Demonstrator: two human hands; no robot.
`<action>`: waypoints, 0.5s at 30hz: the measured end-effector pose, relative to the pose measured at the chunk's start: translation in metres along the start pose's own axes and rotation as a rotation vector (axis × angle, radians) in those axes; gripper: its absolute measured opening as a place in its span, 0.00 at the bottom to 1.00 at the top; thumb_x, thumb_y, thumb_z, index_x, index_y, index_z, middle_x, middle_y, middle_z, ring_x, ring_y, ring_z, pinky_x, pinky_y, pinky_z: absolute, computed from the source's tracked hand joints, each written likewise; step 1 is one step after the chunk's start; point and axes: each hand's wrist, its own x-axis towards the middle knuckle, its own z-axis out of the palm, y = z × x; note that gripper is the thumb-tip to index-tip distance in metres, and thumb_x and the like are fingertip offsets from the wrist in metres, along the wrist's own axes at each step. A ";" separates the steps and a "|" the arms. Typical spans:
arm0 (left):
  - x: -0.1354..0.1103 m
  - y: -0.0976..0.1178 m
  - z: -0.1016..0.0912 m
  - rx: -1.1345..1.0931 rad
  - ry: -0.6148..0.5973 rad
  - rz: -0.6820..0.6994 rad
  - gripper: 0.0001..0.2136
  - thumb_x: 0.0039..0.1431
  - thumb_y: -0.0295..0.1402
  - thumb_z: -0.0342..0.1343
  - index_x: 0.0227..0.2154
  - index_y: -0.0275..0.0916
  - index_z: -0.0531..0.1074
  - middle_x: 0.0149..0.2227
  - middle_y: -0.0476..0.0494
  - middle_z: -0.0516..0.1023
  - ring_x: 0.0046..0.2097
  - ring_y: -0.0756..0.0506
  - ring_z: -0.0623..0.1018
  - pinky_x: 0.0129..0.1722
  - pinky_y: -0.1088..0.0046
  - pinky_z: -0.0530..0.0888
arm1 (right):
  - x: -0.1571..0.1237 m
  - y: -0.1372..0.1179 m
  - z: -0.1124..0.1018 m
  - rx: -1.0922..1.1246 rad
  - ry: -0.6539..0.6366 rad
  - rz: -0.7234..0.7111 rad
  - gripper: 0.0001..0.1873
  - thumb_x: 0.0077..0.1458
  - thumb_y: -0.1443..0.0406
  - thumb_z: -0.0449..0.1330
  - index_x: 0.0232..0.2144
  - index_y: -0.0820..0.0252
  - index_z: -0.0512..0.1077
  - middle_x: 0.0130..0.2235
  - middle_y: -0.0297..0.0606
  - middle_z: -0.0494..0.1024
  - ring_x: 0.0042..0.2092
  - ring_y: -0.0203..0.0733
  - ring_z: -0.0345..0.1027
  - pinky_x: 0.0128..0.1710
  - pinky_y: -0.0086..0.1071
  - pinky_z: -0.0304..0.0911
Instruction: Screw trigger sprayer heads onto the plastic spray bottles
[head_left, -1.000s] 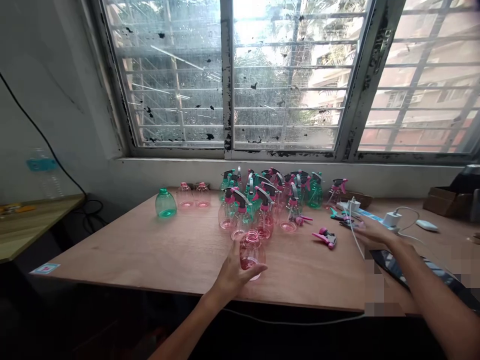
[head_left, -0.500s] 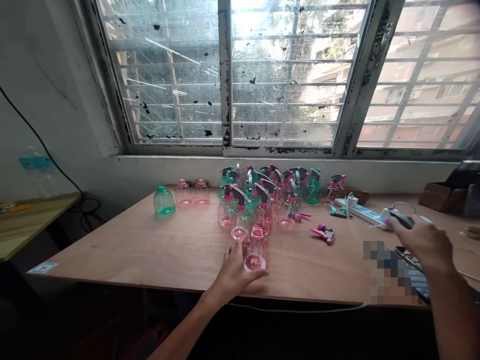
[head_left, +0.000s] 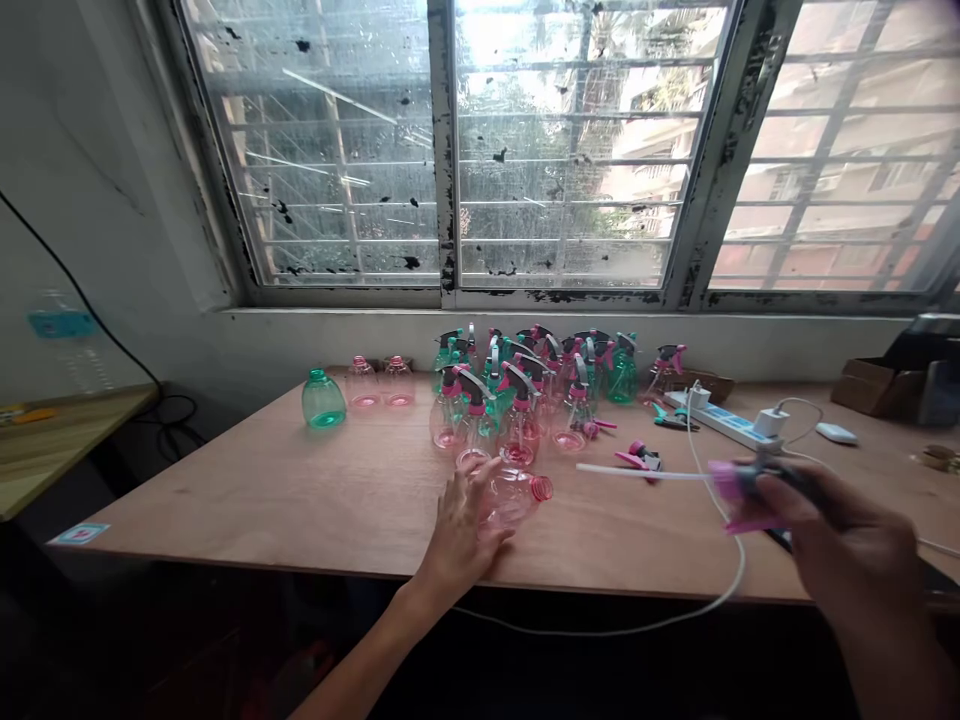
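My left hand [head_left: 461, 525] is wrapped round a clear pink bottle [head_left: 517, 496] that is tipped on its side, its threaded neck pointing right, near the front of the wooden table [head_left: 300, 500]. My right hand [head_left: 840, 535] is closed on a pink and black spray trigger head [head_left: 739, 485]; its thin white dip tube [head_left: 637, 472] points left toward the bottle's neck, a gap between them. Behind the bottle stands a cluster of several capped pink and green spray bottles [head_left: 525, 395].
A green bottle [head_left: 323, 400] and two pink bottles [head_left: 380, 382] without caps stand at the back left. Loose trigger heads [head_left: 636, 458] lie right of the cluster. A white power strip [head_left: 724, 420] with a charger and cable, a box [head_left: 870, 385] and a side table [head_left: 67, 440] are nearby.
My left hand tipped the pink bottle from upright onto its side. My right hand picked up a trigger head from the right and brought it forward, tube pointing left.
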 end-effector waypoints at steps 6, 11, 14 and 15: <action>0.001 -0.002 0.000 0.037 -0.027 0.033 0.42 0.53 0.23 0.65 0.66 0.54 0.52 0.65 0.39 0.59 0.66 0.33 0.62 0.63 0.49 0.64 | -0.022 -0.022 0.020 -0.084 -0.332 -0.124 0.17 0.53 0.49 0.66 0.34 0.56 0.78 0.22 0.33 0.80 0.25 0.44 0.74 0.27 0.33 0.70; 0.001 0.000 0.001 0.125 -0.048 0.078 0.39 0.56 0.23 0.63 0.66 0.54 0.53 0.66 0.40 0.60 0.67 0.33 0.61 0.64 0.49 0.63 | -0.028 -0.017 0.036 -0.054 -0.604 -0.167 0.14 0.58 0.53 0.64 0.40 0.56 0.77 0.26 0.33 0.80 0.28 0.43 0.76 0.27 0.30 0.70; 0.000 0.002 0.002 0.173 -0.064 0.108 0.40 0.58 0.25 0.63 0.67 0.53 0.51 0.66 0.38 0.61 0.67 0.32 0.61 0.64 0.48 0.61 | -0.037 0.000 0.060 0.024 -0.822 -0.159 0.14 0.64 0.53 0.59 0.40 0.57 0.76 0.32 0.38 0.82 0.34 0.46 0.79 0.34 0.34 0.73; 0.000 0.002 0.002 0.174 -0.071 0.112 0.40 0.58 0.29 0.64 0.68 0.52 0.49 0.67 0.37 0.60 0.68 0.32 0.60 0.65 0.48 0.61 | -0.041 0.007 0.069 0.077 -0.842 -0.125 0.15 0.65 0.53 0.58 0.41 0.58 0.75 0.33 0.39 0.83 0.35 0.47 0.79 0.36 0.35 0.74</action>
